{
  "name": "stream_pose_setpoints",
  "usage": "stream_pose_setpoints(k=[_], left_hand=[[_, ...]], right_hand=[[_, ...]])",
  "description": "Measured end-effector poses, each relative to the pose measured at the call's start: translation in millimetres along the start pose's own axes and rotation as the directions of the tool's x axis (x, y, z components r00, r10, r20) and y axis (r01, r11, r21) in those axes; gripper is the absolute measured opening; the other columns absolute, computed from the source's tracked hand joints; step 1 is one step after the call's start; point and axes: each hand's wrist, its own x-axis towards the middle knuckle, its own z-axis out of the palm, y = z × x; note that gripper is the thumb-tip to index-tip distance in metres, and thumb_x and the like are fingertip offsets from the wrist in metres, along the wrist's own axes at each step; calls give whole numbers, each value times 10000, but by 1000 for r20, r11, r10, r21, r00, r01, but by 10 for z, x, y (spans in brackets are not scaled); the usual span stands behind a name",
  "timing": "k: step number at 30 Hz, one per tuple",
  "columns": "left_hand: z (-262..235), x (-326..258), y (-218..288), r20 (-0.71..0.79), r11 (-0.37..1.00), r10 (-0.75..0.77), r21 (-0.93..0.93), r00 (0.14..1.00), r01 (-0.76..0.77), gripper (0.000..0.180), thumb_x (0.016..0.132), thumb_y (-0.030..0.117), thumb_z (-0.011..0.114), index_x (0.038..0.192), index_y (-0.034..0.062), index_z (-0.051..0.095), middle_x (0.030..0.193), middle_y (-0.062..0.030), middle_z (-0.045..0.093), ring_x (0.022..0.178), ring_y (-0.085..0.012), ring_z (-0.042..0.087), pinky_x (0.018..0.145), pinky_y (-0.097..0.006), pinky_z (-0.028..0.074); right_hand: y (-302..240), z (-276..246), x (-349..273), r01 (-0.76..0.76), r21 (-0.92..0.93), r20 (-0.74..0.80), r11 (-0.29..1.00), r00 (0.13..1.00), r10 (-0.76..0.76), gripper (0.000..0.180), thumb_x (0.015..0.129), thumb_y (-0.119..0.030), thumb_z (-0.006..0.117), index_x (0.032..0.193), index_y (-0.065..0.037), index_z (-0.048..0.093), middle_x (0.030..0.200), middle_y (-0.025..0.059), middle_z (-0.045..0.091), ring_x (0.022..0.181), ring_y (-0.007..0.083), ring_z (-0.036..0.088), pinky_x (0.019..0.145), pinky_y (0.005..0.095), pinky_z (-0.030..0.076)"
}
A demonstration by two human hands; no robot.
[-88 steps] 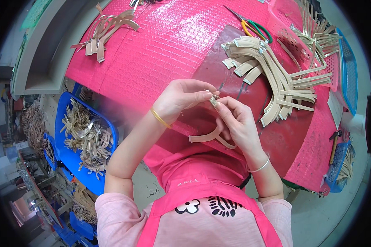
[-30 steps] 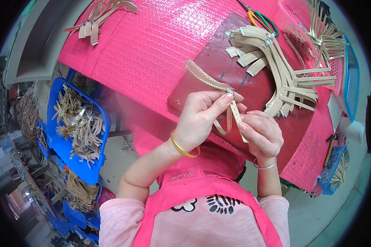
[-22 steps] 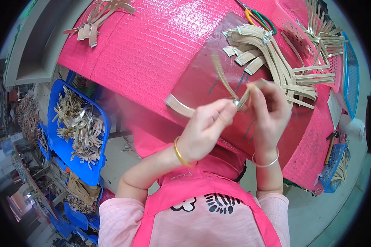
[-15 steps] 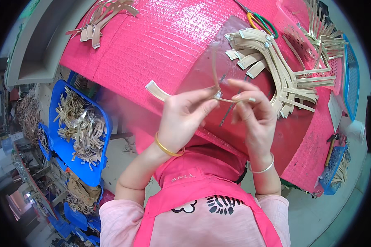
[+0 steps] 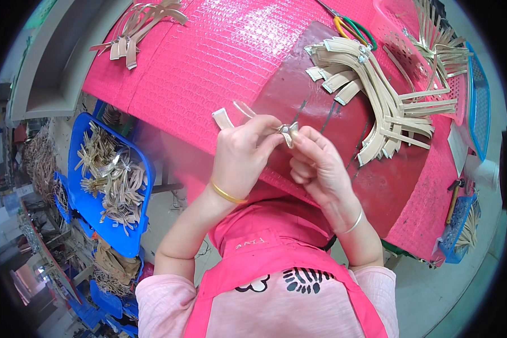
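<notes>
My left hand [image 5: 239, 155] pinches a beige strap between thumb and fingers. One pale-tipped end of the strap [image 5: 222, 119] sticks out beyond the knuckles, with a thin loop beside it. Between my hands the strap is folded into a small bunch [image 5: 288, 135], a light piece showing at the fold. My right hand [image 5: 319, 163] grips the other side of that fold, its remaining fingers curled in. Both hands are above the front edge of a dark red mat [image 5: 388, 200]. Right of them, a pile of similar beige straps [image 5: 380, 96] with whitish ends lies on the mat.
Scissors [image 5: 355, 27] with yellow and green handles lie behind the pile. A pink basket [image 5: 405, 42], a blue tray [image 5: 479, 107] and a hammer [image 5: 453, 197] are at the right. More straps [image 5: 132, 42] rest far left on the pink cover [image 5: 208, 56]. A blue bin [image 5: 138, 225] holds bundled straps.
My right hand has moved left toward my left hand and its fingers have curled in. The thin strip that stood upright between my hands is now folded down.
</notes>
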Motion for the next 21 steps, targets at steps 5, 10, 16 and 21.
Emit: stream_pose_setpoints(k=[5,10,16,21], left_hand=[[95,-87,4,-190,996,64,70,980,-52,120,712,29,617,819,7,568,683,-125,602,583,-222,604,497,-286,457],[122,-102,-17,-214,979,179,134,960,-152,107,714,26,612,812,19,571,671,-120,593,572,-236,594,489,-295,452],[42,-77,-25,-156,936,308,224,938,-270,112,701,15,607,806,22,572,659,-112,586,574,-236,590,494,-298,454],[-54,-54,-49,4,903,397,174,918,-392,123,711,20,596,834,15,581,658,-102,589,585,-234,593,518,-303,458]], right_hand=[[45,-9,49,21,66,25,998,999,-23,185,797,-173,566,686,-120,428,517,-75,317,387,26,203,371,201,130],[93,34,75,167,-133,-104,977,978,-181,202,837,-186,523,689,-125,401,515,-72,297,390,25,201,382,206,153],[15,127,221,381,-500,10,778,901,-434,161,810,-212,570,876,-68,537,606,-82,421,497,-6,309,437,164,220],[-361,168,519,182,-645,180,742,980,-84,117,764,-145,604,750,-40,555,619,-37,503,504,15,406,449,160,285]])
